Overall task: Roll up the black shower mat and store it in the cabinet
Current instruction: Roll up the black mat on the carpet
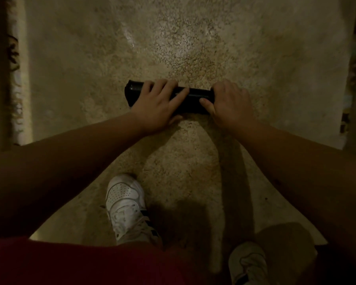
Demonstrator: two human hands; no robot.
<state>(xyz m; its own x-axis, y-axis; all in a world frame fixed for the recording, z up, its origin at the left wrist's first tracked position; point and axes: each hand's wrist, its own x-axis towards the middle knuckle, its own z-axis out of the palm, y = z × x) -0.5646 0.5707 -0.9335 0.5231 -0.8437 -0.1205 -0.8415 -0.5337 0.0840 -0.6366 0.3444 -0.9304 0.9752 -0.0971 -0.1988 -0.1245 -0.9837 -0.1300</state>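
Observation:
The black shower mat (193,99) lies on the speckled stone floor as a tight roll, lying left to right in the middle of the head view. My left hand (156,105) presses on its left part, fingers spread over the top and thumb tucked under the near side. My right hand (230,103) wraps the roll's right end, thumb on the near side. Only the left end and a middle strip of the roll show between my hands. No cabinet is in view.
A patterned rug edge (17,79) runs along the left side and another dark patterned edge (349,79) along the right. My two white sneakers (125,204) stand on the floor below my arms.

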